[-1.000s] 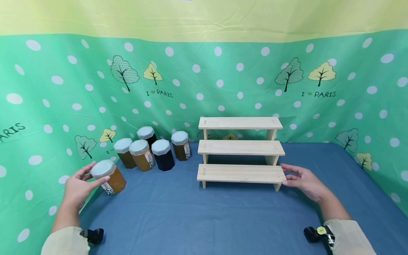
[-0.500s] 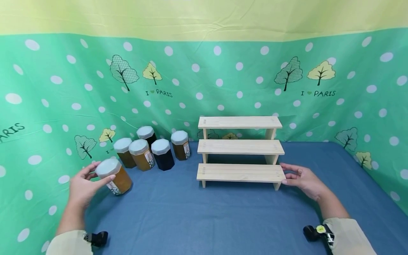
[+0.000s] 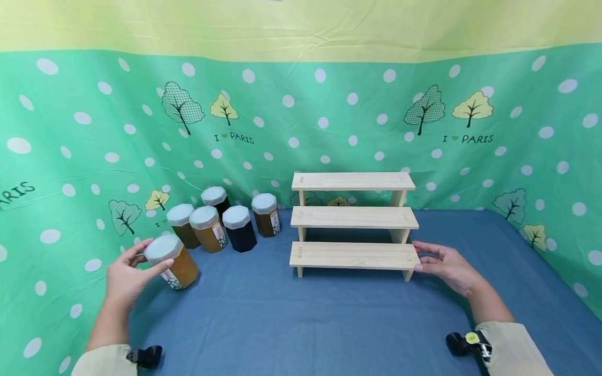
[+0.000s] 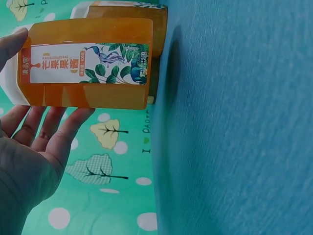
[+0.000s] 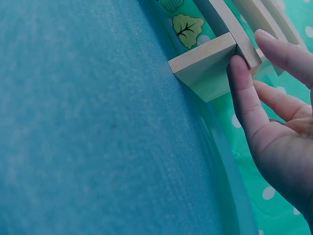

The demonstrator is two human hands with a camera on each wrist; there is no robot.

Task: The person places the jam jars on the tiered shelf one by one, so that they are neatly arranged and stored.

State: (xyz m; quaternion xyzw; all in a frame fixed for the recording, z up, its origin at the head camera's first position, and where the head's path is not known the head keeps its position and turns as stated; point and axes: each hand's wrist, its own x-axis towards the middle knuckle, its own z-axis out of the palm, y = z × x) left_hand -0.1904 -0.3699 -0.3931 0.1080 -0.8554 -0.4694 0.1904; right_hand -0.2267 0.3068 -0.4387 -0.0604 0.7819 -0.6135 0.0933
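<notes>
My left hand (image 3: 126, 279) grips an amber jar with a white lid (image 3: 181, 269), thumb on one side and fingers on the other. In the left wrist view the jar (image 4: 88, 63) shows a white label with leaves and a bird, its base close to the cloth. At the right end of a three-tier wooden display stand (image 3: 355, 254), my right hand (image 3: 453, 269) holds the lowest board, thumb at the front corner and index finger at the back. The right wrist view shows the thumb against the board's end (image 5: 239, 41).
Behind the held jar stand several lidded jars, amber ones (image 3: 209, 232) and dark ones (image 3: 241, 230), grouped at the left. A blue cloth (image 3: 301, 324) covers the table. Green dotted fabric (image 3: 324, 120) rises along the back and sides.
My left hand has carried the amber jar a little to the right. My right hand stays at the end of the stand, and the other jars have not moved.
</notes>
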